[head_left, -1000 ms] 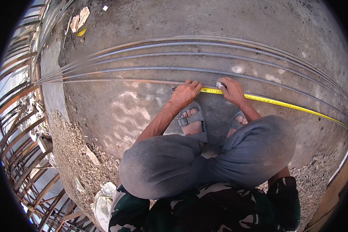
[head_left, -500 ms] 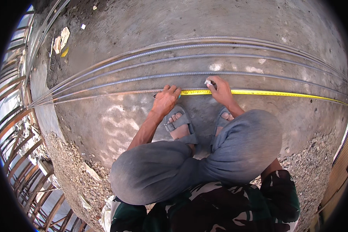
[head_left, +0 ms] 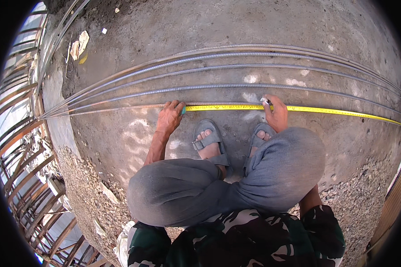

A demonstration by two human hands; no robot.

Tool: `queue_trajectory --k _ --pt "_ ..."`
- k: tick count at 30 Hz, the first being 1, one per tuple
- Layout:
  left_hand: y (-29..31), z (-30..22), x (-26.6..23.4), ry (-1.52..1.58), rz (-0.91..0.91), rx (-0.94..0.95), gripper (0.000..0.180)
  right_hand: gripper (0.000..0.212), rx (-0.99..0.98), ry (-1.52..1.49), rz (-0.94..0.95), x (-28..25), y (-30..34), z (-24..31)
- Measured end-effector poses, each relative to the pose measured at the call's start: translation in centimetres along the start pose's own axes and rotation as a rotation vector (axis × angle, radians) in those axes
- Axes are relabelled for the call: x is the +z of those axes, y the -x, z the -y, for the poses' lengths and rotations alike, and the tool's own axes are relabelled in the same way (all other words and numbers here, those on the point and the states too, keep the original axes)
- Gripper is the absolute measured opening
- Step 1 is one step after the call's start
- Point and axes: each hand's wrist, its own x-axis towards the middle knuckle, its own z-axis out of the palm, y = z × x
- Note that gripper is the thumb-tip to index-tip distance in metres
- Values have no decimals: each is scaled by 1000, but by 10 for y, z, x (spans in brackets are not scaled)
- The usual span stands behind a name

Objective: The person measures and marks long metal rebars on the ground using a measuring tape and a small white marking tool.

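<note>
Two bare hands are on my feed, working low over the concrete floor [head_left: 236,33]. The yellow measuring tape [head_left: 223,107] lies stretched along the near side of the closest rebar [head_left: 149,107], running from the left hand [head_left: 168,117] past the right hand [head_left: 277,113] toward the right rim. The left grip looks closed on the tape's left end, by a small teal piece [head_left: 183,110]; whether a hook is under those fingers I cannot tell. The right grip is pinched on a small white lump [head_left: 264,100], chalk-like, held just over the tape.

I judge the blade light, thin and springy: stiff enough lying flat, but liable to twist or kink if bent, so I'd hold it at the end and press it flat elsewhere. The ribbed rebar should be heavy, rigid and hardly slippery. The lump looks brittle; I'd pinch it gently, close to its working tip.
</note>
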Motion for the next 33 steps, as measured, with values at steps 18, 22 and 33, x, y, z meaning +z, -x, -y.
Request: queue_trajectory --k 18,22,33 --pt "-28 23 8 18 203 283 56 23 846 -238 -689 -66 214 -74" --pt "-51 43 12 1 323 368 57 26 1022 -91 -832 -67 282 -91" --pt "-52 48 17 -151 267 272 56 31 1304 201 -744 -103 346 -116"
